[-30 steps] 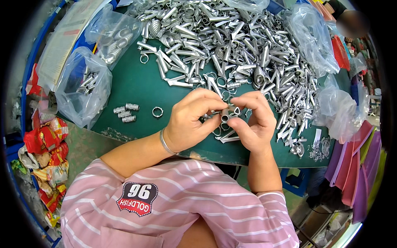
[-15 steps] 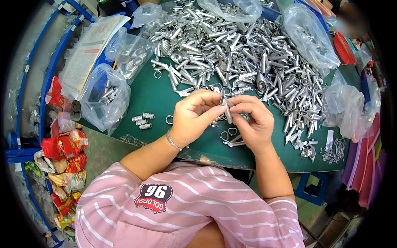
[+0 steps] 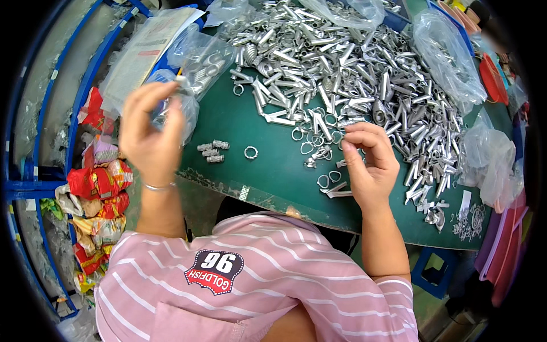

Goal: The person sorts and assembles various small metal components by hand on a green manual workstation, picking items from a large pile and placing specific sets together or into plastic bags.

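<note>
My left hand (image 3: 149, 137) is raised at the left, smeared a little by motion. Its thumb and fingers are apart, beside the clear plastic bag (image 3: 191, 117) with silvery parts in it. A small pale blur lies just past the fingertips; I cannot make out what it is. My right hand (image 3: 373, 165) hovers over the green table, fingers curled and a gap between thumb and forefinger, with nothing visible between them. Close to it lie loose metal rings (image 3: 323, 181) and a split metal tube (image 3: 339, 192). Beyond it spreads a big heap of silvery metal tubes and rings (image 3: 342, 74).
Several short patterned metal cylinders (image 3: 213, 151) lie left on the green table (image 3: 268, 154), beside a single ring (image 3: 250, 152). Plastic bags (image 3: 450, 57) rest over the heap's right side. A red basket (image 3: 493, 78) stands far right; a blue stool (image 3: 434, 271) is below the edge.
My two hands were together holding a silvery metal piece. They have parted: the left swung left to the bag, and the right moved slightly right. The metal piece is no longer between them.
</note>
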Tool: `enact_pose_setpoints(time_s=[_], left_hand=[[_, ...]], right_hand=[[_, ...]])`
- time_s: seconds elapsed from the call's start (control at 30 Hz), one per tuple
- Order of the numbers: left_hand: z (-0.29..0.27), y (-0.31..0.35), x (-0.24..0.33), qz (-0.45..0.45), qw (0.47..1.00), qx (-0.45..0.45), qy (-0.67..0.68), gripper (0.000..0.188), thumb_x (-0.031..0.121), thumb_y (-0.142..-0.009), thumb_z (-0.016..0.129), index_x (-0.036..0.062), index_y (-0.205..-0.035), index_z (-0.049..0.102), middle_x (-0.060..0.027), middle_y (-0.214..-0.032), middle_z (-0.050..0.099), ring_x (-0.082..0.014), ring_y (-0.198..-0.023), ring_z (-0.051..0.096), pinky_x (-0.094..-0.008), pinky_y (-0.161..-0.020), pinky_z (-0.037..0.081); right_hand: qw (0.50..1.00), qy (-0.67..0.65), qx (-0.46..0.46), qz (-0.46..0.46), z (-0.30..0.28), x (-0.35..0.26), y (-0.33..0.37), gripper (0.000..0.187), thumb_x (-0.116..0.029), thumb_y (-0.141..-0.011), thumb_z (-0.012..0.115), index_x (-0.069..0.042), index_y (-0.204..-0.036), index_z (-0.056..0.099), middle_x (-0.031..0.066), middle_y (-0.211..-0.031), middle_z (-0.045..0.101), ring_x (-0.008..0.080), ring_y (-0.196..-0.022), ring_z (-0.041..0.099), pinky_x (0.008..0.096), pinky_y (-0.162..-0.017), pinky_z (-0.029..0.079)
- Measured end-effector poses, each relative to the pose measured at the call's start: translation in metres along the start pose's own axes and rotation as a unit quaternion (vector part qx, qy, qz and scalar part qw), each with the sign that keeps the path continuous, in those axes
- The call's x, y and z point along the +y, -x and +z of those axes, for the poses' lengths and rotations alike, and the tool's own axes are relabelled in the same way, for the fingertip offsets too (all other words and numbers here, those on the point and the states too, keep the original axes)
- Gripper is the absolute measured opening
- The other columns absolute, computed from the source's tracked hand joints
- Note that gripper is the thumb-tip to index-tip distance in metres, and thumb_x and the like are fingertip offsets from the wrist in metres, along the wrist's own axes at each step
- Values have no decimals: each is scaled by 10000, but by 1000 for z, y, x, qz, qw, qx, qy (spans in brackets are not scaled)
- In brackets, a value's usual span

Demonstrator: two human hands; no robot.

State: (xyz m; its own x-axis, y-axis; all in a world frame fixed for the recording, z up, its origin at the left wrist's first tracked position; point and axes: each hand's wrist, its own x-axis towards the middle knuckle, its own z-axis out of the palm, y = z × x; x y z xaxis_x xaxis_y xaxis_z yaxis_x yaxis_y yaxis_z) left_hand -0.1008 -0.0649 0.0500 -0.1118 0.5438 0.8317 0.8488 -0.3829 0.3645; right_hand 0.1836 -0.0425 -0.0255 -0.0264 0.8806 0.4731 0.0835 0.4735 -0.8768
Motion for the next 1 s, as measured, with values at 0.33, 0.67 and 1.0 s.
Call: enact_pose_setpoints(time_s=[0.33, 0.67, 1.0], left_hand=[[7, 12, -11, -59, 977, -194, -70, 171, 24, -740, 683, 17, -910, 664, -118, -952, 641, -237, -884, 616, -323, -804, 479], [95, 44, 3, -81, 890, -447, 37, 229, 41, -691, 746, 6, -878, 618, -97, -833, 574, -245, -738, 582, -324, -681, 484], [81, 46, 47, -163, 855, -362, 334, 156, -33, -721, 722, -2, -846, 634, -75, -898, 589, -138, -823, 594, -250, -719, 516]], right_hand=[[999, 16, -29, -9, 4, 3, 1, 123, 63, -757, 644, -4, -860, 639, 84, -892, 619, 135, -748, 567, 231, -641, 464], [999, 12, -39, 22, 1, 9, 1, 119, 60, -759, 646, 6, -865, 635, 79, -850, 617, 127, -697, 567, 235, -624, 462], [992, 16, -121, -43, 4, 2, 1, 231, 17, -704, 736, -3, -924, 668, 91, -844, 621, 148, -687, 604, 242, -582, 491]])
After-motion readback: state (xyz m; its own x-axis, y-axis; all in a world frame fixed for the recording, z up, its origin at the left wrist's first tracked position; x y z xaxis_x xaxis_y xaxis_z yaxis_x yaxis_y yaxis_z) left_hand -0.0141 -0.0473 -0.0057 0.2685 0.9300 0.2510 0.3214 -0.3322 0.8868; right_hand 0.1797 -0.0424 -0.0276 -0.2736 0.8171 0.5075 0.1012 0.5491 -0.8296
